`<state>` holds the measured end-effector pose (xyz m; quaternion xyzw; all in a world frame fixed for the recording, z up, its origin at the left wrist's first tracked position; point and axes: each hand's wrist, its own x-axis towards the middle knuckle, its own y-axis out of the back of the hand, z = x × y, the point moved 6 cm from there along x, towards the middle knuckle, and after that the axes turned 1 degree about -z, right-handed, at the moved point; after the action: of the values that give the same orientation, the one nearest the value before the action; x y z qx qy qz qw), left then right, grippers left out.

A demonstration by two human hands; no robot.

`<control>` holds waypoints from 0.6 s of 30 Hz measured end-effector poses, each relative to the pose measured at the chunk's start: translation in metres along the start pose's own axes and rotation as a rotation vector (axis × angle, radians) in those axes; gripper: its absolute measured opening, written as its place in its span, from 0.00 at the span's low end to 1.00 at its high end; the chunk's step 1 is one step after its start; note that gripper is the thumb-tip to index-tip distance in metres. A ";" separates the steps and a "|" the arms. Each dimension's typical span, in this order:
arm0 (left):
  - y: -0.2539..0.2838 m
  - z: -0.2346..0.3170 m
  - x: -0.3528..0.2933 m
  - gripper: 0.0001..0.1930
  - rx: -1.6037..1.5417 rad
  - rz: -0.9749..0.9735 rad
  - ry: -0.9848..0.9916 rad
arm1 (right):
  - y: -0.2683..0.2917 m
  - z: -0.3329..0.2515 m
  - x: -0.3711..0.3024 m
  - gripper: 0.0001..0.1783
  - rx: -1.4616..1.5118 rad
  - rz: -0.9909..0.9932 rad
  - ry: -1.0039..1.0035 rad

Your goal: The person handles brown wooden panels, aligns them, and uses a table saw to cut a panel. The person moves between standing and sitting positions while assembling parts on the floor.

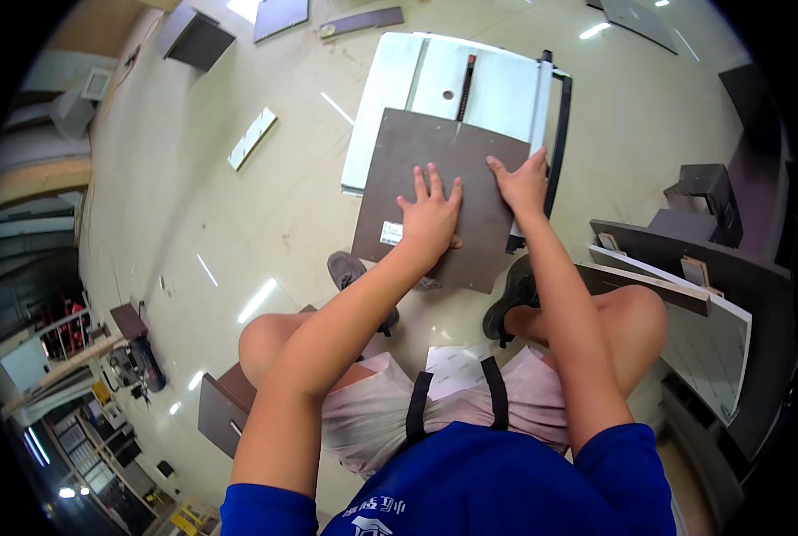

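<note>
- Far left, down low: one dark machine [140, 357] sits on the floor by a cluttered bench, too small to make out properly.
- One pale strip of board [252, 138] lies on the floor, well apart from your saw.
- One dark brown offcut [222, 404] rests just beside your left knee.
- Your left hand [429, 217] is flat on the brown panel [439, 165], fingers spread wide, palm pressing down, not gripping anything.
- That brown panel is a single square-ish sheet, matte dark brown, with one small white sticker [391, 233] near its lower left edge. Its far half lies on the white table saw [497, 85]; the near half overhangs toward your feet.
- One slot with the blade [465, 87] runs down the saw top, and a thin cut line carries on into the panel's far edge.
- Your right hand [521, 182] is also open and flat, fingers together, on the panel's right edge, just beside the fence [542, 98].
- Right side: two long panels [658, 268], one dark and one white-faced, stand stacked on edge.
</note>
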<state>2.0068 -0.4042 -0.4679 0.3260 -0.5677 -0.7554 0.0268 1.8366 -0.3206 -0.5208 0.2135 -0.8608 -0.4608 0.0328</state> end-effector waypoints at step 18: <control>-0.005 -0.006 0.001 0.54 -0.002 0.043 -0.002 | -0.004 -0.001 0.005 0.62 -0.018 -0.053 0.017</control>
<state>2.0101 -0.4078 -0.4735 0.3127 -0.5738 -0.7557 0.0428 1.8336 -0.3251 -0.5238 0.2396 -0.8504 -0.4674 0.0299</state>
